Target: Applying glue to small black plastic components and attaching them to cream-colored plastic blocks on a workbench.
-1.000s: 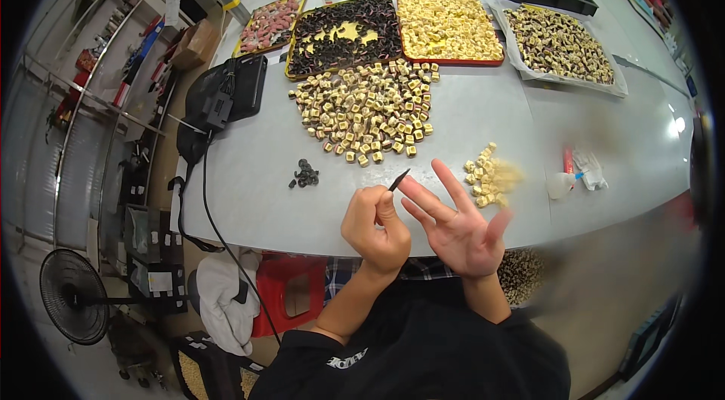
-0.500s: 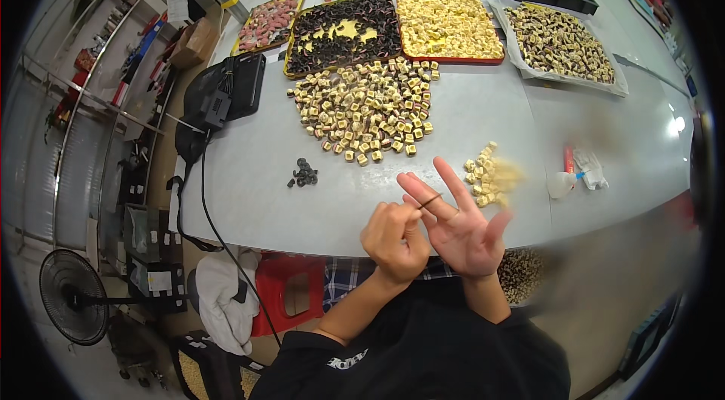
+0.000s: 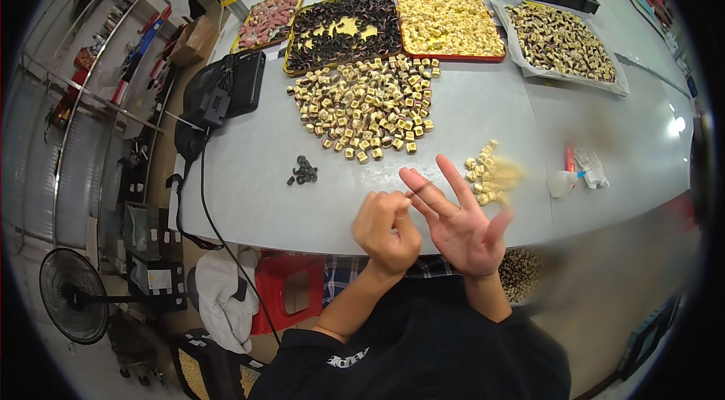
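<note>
My left hand is closed in a pinch, its fingertips beside the middle fingers of my right hand. Between the two hands a thin dark band crosses one right finger; it is blurred, and its end in my left fingers is hidden. Palm up, my right hand has its fingers spread, with the thumb standing out to the right. Ahead of both hands lies a heap of small cream and dark cube-shaped pieces. Cream pieces sit just beyond my right fingers. A few small black pieces lie to the left.
Across the back stand trays of pink pieces, black pieces, cream pieces and mixed pieces. A black bag with a cable is at the left. A red-capped bottle lies at the right.
My left hand has drawn slightly left and up from the right fingers, and the dark band looks more blurred. My right hand has hardly moved.
</note>
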The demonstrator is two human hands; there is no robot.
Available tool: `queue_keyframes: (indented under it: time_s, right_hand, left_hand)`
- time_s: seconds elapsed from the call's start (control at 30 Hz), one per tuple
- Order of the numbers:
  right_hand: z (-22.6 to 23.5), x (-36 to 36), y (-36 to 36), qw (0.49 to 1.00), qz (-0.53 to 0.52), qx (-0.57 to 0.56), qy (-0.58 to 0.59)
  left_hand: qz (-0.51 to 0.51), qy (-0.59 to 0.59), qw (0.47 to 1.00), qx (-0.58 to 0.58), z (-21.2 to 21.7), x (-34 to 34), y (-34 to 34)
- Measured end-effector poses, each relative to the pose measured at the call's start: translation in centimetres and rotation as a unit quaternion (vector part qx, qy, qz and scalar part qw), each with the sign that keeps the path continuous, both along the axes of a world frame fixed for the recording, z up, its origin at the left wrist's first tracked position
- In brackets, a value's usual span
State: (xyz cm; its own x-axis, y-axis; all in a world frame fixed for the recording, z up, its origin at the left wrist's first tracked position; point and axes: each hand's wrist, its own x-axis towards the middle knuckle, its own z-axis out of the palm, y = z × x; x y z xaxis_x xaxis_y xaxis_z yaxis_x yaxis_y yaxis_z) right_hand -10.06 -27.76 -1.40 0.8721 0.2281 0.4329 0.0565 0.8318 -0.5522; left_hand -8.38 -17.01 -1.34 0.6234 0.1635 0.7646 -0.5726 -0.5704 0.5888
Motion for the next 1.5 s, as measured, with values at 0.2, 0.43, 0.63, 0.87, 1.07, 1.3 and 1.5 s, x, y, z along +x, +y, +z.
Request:
queue_keyframes:
  time_s: [0.2,0.43,0.63,0.87,1.07,1.3,1.5]
  right_hand:
    - [-0.2,0.0,-0.1,1.0,0.0,-0.029,-0.008]
    - [0.0,0.2,0.1,0.999,0.032,-0.03,-0.023]
    - [-0.3,0.2,0.3,0.997,0.052,-0.037,-0.031]
    - [-0.7,0.4,0.0,0.996,0.07,-0.022,-0.053]
    - [-0.3,0.3,0.4,0.996,0.072,-0.01,-0.042]
    - [-0.3,0.4,0.4,0.997,0.065,-0.016,-0.05]
    - [-0.8,0.2,0.6,0.997,0.057,-0.026,-0.035]
  left_hand:
    - [0.034,0.025,0.999,-0.014,0.6,0.3,0.4]
    - [-0.062,-0.038,0.996,0.046,-0.4,-0.5,-0.2]
    - [-0.008,-0.005,1.0,0.014,0.7,0.4,0.7]
    - [-0.022,-0.009,1.0,0.008,0.3,0.2,0.3]
    - [-0.022,-0.024,0.999,0.004,-0.5,-0.4,-0.3]
    - [-0.033,-0.03,0.999,0.028,-0.4,-0.1,-0.1]
    - [-0.023,-0.034,0.998,0.042,-0.3,-0.4,-0.1]
